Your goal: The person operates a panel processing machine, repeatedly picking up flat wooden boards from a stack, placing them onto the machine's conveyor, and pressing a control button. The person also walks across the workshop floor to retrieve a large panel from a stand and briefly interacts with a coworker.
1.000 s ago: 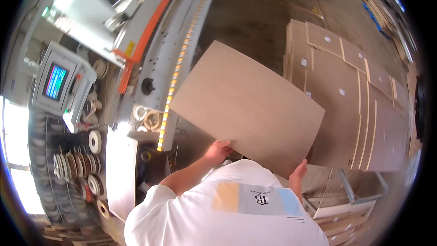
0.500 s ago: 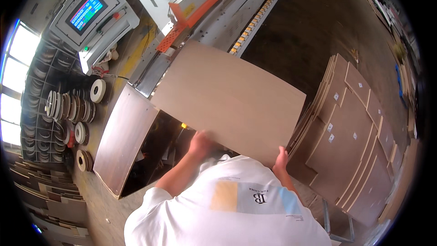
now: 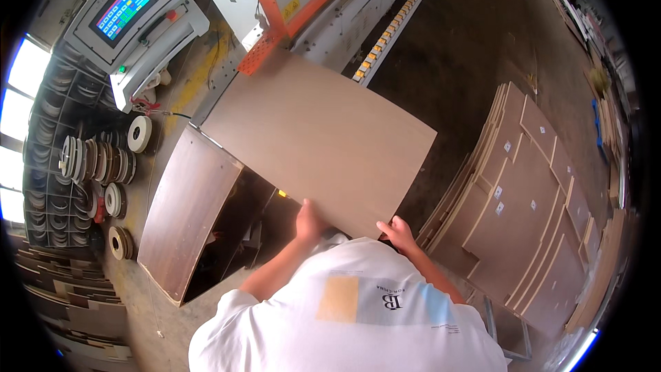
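Observation:
A flat light-brown wooden board (image 3: pixel 320 141) lies tilted in front of me, its far left end on the machine bed under the orange guard (image 3: pixel 261 54). My left hand (image 3: pixel 311 223) is at the board's near edge, thumb up against it and the other fingers hidden below. At the near right corner, my right hand (image 3: pixel 399 234) grips the board with its thumb and fingers closed on the edge.
A control panel with a lit screen (image 3: pixel 124 15) stands at the far left. Below it are edging rolls (image 3: pixel 140 134) and a brown wooden cabinet-like box (image 3: pixel 186 207). Stacked boards with small labels (image 3: pixel 516 193) fill the right. A roller track (image 3: pixel 392 34) runs along the machine.
The board has slid left and turned slightly, its left side now farther onto the machine bed. My right hand has moved left with its corner; the left hand has shifted slightly.

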{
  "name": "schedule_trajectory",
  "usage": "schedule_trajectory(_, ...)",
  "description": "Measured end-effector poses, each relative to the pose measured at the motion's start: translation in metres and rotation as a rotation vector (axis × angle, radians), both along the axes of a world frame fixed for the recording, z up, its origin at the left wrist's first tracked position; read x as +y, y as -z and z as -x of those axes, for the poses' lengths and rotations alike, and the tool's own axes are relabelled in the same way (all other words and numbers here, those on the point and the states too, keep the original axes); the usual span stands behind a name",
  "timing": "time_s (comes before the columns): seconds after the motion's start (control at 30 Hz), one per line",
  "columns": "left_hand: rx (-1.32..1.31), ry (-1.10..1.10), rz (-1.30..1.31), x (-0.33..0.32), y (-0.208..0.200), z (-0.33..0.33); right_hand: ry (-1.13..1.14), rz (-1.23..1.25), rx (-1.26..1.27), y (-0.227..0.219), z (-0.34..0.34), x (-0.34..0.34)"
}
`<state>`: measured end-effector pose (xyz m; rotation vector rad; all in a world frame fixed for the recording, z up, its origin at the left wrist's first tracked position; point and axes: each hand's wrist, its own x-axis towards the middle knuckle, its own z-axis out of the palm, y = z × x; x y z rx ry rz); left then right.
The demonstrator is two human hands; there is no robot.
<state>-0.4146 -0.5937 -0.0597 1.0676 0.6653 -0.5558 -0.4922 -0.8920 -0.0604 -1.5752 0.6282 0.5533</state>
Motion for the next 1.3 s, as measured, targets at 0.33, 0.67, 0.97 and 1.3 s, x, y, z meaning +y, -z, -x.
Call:
schedule_trajectory(0.33, 0.036, -0.042, -0.017, -0.023, -0.015, -0.036, 0.197, -0.143, -0.114, 0.001, -0.025, -0.004)
schedule_trajectory(0.67, -0.057, -0.003, 0.012, -0.071, 0.005, -0.092, 0.216, 0.207, -0.151, -0.017, -0.066, -0.045)
schedule_trajectory(0.97, -0.05, 0.111, -0.011, -0.111, 0.008, -0.147, 0.396, 0.517, -0.078, 0.083, 0.038, -0.129)
schedule_trajectory(1.3, 0.118, 1.018, -0.385, -0.045, 0.101, -0.03, 0.936, 0.886, 0.504, 0.132, 0.184, -0.296)
